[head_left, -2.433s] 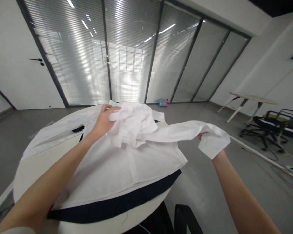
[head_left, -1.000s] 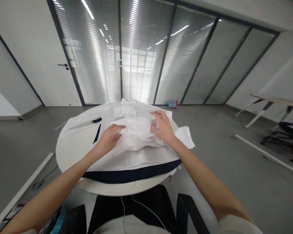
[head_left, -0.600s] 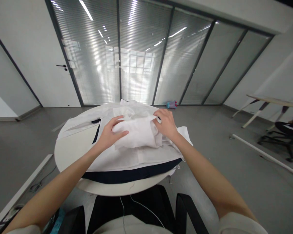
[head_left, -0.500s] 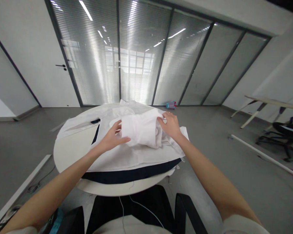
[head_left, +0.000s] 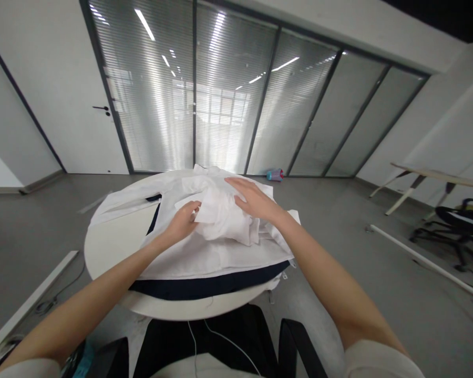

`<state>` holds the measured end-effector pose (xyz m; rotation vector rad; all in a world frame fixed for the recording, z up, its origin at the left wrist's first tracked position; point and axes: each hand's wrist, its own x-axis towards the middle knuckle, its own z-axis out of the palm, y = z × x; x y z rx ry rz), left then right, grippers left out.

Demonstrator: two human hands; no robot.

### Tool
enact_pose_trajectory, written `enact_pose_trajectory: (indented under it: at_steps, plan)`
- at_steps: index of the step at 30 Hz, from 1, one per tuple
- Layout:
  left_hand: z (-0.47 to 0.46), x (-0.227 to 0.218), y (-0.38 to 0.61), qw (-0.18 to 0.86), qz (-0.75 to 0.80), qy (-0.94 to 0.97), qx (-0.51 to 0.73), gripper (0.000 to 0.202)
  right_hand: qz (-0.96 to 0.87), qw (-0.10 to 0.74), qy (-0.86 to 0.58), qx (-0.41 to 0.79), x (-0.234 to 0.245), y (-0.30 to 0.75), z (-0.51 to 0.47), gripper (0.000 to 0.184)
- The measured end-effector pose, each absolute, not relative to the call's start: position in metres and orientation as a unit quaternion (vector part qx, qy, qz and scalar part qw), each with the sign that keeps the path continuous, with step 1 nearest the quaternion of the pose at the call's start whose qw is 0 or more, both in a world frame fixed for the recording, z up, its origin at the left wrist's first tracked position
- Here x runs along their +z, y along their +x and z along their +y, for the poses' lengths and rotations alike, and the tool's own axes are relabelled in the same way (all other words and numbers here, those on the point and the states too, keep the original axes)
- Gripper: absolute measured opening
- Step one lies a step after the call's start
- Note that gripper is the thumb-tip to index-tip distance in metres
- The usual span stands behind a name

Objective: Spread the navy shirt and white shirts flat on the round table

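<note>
From the head camera, a white cotton shirt lies spread over a round white table, with part of it bunched into a rumpled mound near the middle. The left hand curls, pinching a fold at the mound's left side. The right hand lies spread, palm down, on the mound. A dark navy fabric strip runs along the shirt's near edge.

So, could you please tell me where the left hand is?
In the head view, the left hand touches the bunched white shirt fabric, left of the right hand, on the round white table.
</note>
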<state>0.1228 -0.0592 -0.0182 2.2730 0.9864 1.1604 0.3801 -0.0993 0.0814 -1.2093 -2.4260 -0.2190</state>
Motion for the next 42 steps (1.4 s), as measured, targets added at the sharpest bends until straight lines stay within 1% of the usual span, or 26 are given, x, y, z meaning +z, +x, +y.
enact_pose_trajectory:
  at_steps: [3, 4, 6, 7, 9, 12, 14, 15, 16, 18, 20, 23, 25, 28, 30, 32, 34, 35, 37, 39, 41, 42]
  plan:
    - [-0.068, -0.018, 0.120, 0.207, 0.336, 0.779, 0.488, 0.023, -0.888, 0.130, -0.440, -0.011, 0.087, 0.366, -0.081, 0.052]
    - [-0.069, -0.018, 0.117, 0.222, 0.350, 0.760, 0.501, 0.026, -0.885, 0.107, -0.454, 0.007, 0.089, 0.364, -0.076, 0.045]
    - [-0.067, -0.021, 0.110, 0.264, 0.403, 0.722, 0.496, 0.038, -0.875, 0.082, -0.476, 0.025, 0.094, 0.365, -0.071, 0.028]
    - [-0.065, -0.024, 0.105, 0.295, 0.433, 0.707, 0.475, 0.044, -0.872, 0.079, -0.483, 0.025, 0.098, 0.366, -0.070, 0.022]
    - [-0.061, -0.030, 0.095, 0.384, 0.461, 0.690, 0.406, 0.047, -0.869, 0.083, -0.488, 0.022, 0.105, 0.372, -0.071, 0.021]
    - [-0.059, -0.040, 0.080, 0.549, 0.385, 0.683, 0.290, 0.053, -0.883, 0.049, -0.463, 0.062, 0.116, 0.381, -0.076, 0.019]
    - [-0.060, -0.046, 0.075, 0.616, 0.338, 0.662, 0.260, 0.070, -0.891, 0.018, -0.446, 0.082, 0.121, 0.388, -0.078, 0.016]
    - [-0.060, -0.049, 0.075, 0.630, 0.340, 0.647, 0.261, 0.076, -0.893, 0.018, -0.445, 0.065, 0.123, 0.390, -0.080, 0.015]
    - [-0.061, -0.050, 0.075, 0.636, 0.354, 0.630, 0.269, 0.078, -0.892, 0.029, -0.450, 0.030, 0.124, 0.392, -0.081, 0.015]
    - [-0.062, -0.051, 0.080, 0.644, 0.388, 0.596, 0.283, 0.073, -0.876, 0.069, -0.472, -0.065, 0.127, 0.392, -0.085, 0.014]
    - [-0.064, -0.048, 0.088, 0.673, 0.381, 0.569, 0.279, 0.070, -0.844, 0.097, -0.511, -0.132, 0.130, 0.389, -0.091, 0.016]
    - [-0.070, -0.041, 0.104, 0.721, 0.317, 0.553, 0.272, 0.078, -0.790, 0.104, -0.582, -0.161, 0.135, 0.380, -0.100, 0.023]
    - [-0.072, -0.038, 0.116, 0.733, 0.285, 0.549, 0.284, 0.078, -0.759, 0.105, -0.621, -0.165, 0.137, 0.375, -0.104, 0.025]
    - [-0.072, -0.039, 0.131, 0.750, 0.252, 0.534, 0.298, 0.066, -0.733, 0.134, -0.653, -0.137, 0.133, 0.375, -0.102, 0.024]
    - [-0.071, -0.042, 0.138, 0.771, 0.235, 0.513, 0.294, 0.058, -0.738, 0.171, -0.649, -0.060, 0.125, 0.378, -0.095, 0.018]
    - [-0.070, -0.046, 0.146, 0.793, 0.227, 0.490, 0.283, 0.051, -0.748, 0.214, -0.627, 0.042, 0.114, 0.381, -0.086, 0.013]
    - [-0.069, -0.047, 0.152, 0.799, 0.226, 0.477, 0.288, 0.049, -0.747, 0.255, -0.606, 0.096, 0.106, 0.381, -0.078, 0.012]
    - [-0.067, -0.044, 0.155, 0.794, 0.229, 0.477, 0.300, 0.049, -0.743, 0.273, -0.604, 0.091, 0.104, 0.380, -0.075, 0.012]
    - [-0.060, -0.028, 0.159, 0.753, 0.259, 0.489, 0.356, 0.045, -0.738, 0.297, -0.604, 0.037, 0.108, 0.378, -0.069, 0.015]
    - [-0.046, 0.002, 0.159, 0.672, 0.315, 0.507, 0.439, 0.035, -0.738, 0.316, -0.596, -0.028, 0.121, 0.375, -0.064, 0.024]
    - [-0.030, 0.045, 0.154, 0.568, 0.367, 0.521, 0.522, 0.027, -0.747, 0.342, -0.566, -0.075, 0.142, 0.373, -0.059, 0.036]
    - [-0.021, 0.071, 0.149, 0.521, 0.369, 0.532, 0.557, 0.024, -0.753, 0.356, -0.544, -0.095, 0.155, 0.371, -0.055, 0.042]
